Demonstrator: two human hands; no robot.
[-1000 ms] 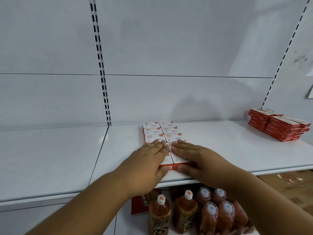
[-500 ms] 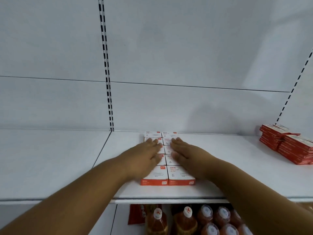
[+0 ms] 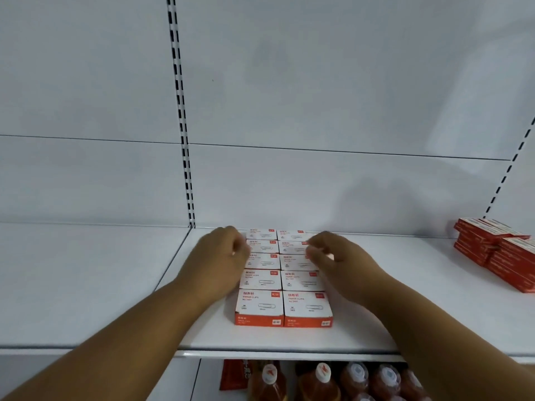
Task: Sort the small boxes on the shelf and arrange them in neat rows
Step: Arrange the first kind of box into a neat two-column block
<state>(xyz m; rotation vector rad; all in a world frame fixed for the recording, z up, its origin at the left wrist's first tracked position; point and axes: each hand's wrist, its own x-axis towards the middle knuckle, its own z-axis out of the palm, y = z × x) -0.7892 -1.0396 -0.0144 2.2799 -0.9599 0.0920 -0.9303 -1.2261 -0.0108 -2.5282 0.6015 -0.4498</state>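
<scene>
The small white-and-red cardboard paper-clip boxes (image 3: 285, 277) lie flat in two touching columns on the white metal shelf (image 3: 115, 285), red ends facing the front edge, likely so the labels read. The left hand (image 3: 221, 261) and right hand (image 3: 337, 263) flank the block's rear rows, each grip loosely curled and holding nothing, apparently squeezing the sides square. Stacked red flat boxes (image 3: 498, 253) sit well apart, beyond the right hand.

Blurred fingertips (image 3: 314, 251) on both hands; bottles (image 3: 324, 383) and red stack (image 3: 503, 253) cropped by frame edges.
</scene>
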